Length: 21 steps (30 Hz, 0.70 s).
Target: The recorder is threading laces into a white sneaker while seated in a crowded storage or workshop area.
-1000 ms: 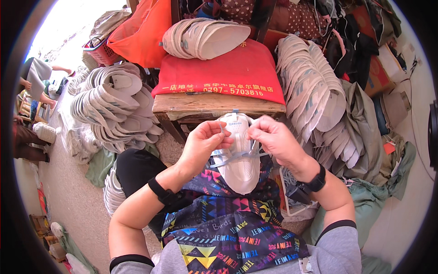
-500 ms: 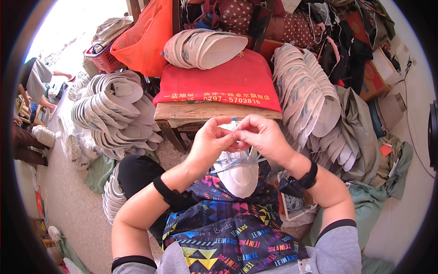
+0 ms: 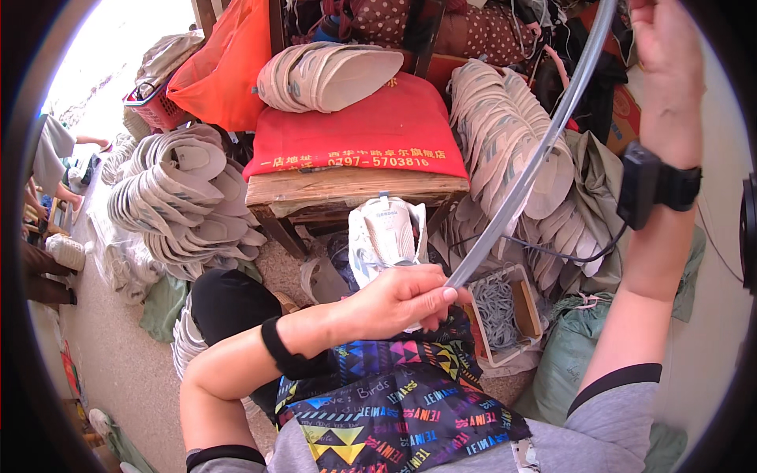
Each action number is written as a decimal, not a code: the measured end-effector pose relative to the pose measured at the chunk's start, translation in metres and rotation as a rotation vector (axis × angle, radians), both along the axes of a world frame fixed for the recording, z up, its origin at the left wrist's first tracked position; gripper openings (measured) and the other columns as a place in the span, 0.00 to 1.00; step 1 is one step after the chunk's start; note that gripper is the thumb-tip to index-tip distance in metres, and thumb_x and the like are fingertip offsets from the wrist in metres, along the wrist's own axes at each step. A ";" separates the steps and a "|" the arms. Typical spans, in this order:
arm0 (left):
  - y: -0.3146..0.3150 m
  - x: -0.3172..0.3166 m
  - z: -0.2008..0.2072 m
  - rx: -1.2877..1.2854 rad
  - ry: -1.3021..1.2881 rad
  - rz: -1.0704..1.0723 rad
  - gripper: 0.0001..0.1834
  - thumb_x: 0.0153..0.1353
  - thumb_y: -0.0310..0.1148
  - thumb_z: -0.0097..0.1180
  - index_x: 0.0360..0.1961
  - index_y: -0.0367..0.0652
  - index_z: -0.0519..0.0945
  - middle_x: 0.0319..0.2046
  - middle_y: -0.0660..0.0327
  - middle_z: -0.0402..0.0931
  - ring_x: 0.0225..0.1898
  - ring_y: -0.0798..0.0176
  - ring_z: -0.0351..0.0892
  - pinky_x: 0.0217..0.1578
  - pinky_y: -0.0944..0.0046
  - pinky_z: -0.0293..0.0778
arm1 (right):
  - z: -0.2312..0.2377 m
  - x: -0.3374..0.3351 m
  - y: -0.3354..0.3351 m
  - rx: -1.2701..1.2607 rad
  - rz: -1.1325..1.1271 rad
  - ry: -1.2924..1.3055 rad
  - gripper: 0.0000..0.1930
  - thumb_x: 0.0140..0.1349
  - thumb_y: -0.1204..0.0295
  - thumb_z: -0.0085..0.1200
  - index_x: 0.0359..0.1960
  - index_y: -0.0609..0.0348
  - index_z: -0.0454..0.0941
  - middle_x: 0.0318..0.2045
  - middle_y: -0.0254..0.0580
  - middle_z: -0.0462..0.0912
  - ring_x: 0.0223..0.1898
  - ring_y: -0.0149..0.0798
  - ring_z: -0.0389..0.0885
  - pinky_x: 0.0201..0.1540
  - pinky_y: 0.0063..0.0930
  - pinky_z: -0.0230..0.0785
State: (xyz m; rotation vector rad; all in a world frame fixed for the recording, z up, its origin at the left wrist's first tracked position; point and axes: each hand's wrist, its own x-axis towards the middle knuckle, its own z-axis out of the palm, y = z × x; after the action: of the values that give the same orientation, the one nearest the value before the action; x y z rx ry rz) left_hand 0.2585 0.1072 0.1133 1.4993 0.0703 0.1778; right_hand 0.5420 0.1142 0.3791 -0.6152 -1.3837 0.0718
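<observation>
Going L to R: stacked shoe uppers (image 3: 173,205) on floor, well apart from the hands. Wood stool (image 3: 355,191) w/ red cloth (image 3: 347,138) sits beyond white shoe (image 3: 385,236); L hand (image 3: 414,298) hides shoe's near end, can't tell if touching. L hand pinched narrow, thumb + fingers on low end of grey lace bundle (image 3: 544,152). Bundle prob v. light, soft, a bit slick, not fragile; strands could slip apart, so I'd grip all of them tog, firm pinch near an end. Pos: low end in L hand, rest runs up + R, off top edge near R hand. Bin (image 3: 527,301) of loose laces (image 3: 495,309) just R of L hand. R hand (image 3: 661,35) up high, fingers partly cut off by frame; can't tell if it's got the other end.
</observation>
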 end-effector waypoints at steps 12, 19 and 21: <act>0.049 -0.038 -0.043 0.612 0.072 0.685 0.07 0.67 0.29 0.52 0.37 0.38 0.80 0.24 0.66 0.64 0.27 0.72 0.64 0.27 0.69 0.63 | -0.276 -0.069 -0.071 -1.078 0.089 -0.829 0.12 0.55 0.72 0.58 0.42 0.58 0.76 0.37 0.45 0.72 0.38 0.46 0.76 0.42 0.37 0.72; 0.036 -0.045 -0.070 0.540 0.224 0.549 0.14 0.52 0.25 0.65 0.41 0.39 0.80 0.28 0.66 0.61 0.26 0.70 0.62 0.27 0.69 0.64 | -0.304 -0.069 -0.073 -1.341 0.310 -0.393 0.11 0.55 0.68 0.65 0.35 0.59 0.78 0.34 0.37 0.68 0.35 0.32 0.72 0.38 0.26 0.67; 0.037 -0.043 -0.067 0.555 0.245 0.532 0.11 0.53 0.27 0.64 0.37 0.39 0.77 0.30 0.60 0.65 0.30 0.61 0.69 0.30 0.62 0.70 | -0.302 -0.067 -0.070 -1.373 0.382 -0.297 0.12 0.54 0.68 0.66 0.34 0.60 0.78 0.34 0.36 0.68 0.34 0.30 0.71 0.38 0.25 0.66</act>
State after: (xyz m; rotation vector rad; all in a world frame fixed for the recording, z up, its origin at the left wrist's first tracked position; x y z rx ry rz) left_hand 0.2160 0.1441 0.0468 2.0260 0.6653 0.4682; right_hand 0.4746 0.0443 0.0767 -1.5015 -1.5996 1.3610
